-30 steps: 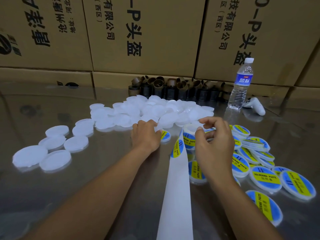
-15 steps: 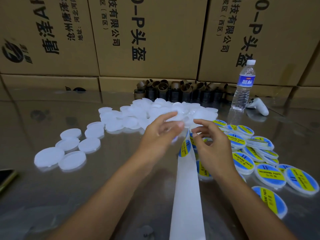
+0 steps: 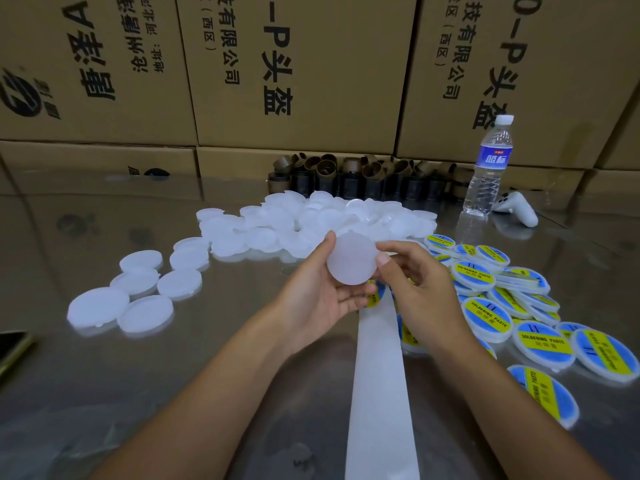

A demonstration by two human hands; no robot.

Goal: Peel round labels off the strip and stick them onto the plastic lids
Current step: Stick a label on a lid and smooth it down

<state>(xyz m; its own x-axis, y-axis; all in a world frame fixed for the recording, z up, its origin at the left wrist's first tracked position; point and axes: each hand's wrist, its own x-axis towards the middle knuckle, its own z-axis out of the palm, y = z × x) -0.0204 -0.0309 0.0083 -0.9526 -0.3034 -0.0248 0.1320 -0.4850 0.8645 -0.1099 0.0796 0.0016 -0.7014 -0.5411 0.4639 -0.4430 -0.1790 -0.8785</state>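
Strip (image 3: 379,375) is cut off by the bottom edge and its far end is hidden under the hands; only one label (image 3: 375,296) peeks out there, blue/yellow, mostly covered. Dark flat object (image 3: 12,344) at the left edge is cropped, can't ID it. Carton (image 3: 294,64) print is partly out of frame. Table (image 3: 104,375) is glossy and reflective, with the wall of stacked cartons mirrored in it; the cartons close off the whole back. Left hand (image 3: 318,296) cradles one blank lid (image 3: 351,258) above the strip's far end, thumb on the left rim and fingers curled beneath; right hand (image 3: 419,289) pinches its right rim between thumb and forefinger. Lid face is bare. Counts: 1 held lid, 1 strip, 1 water bottle (image 3: 488,168), 1 white controller (image 3: 516,211) just right of the bottle. Loose lids (image 3: 145,313) on the left: about 7, lying apart from the pile (image 3: 311,220), which is too overlapped to count. Labelled lids (image 3: 488,317) on the right: over a dozen, overlapping, some cut by the frame. Row of dark tube cores (image 3: 363,178) stands against the cartons, number unclear
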